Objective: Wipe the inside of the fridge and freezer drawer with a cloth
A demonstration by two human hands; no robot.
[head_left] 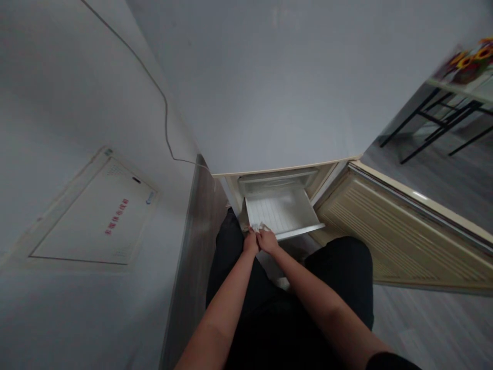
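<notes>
My left hand (251,242) and my right hand (267,240) are close together at the near left corner of a pulled-out drawer (287,208). Both are closed around a crumpled white cloth (259,226), which may be paper and shows just past the fingers. It lies against the drawer's front rim. Most of my fingertips are hidden, so exactly how each hand grips is unclear. The drawer is pale, with a ribbed bottom, and juts from the lower compartment of a white refrigerator (285,103).
The refrigerator's door (400,231) hangs open at the right, beside my knee. On the left is a wall with a white panel (92,216) and a loose cable (166,113). A table with sunflowers (466,62) and dark-legged stools (442,121) stands at the far right.
</notes>
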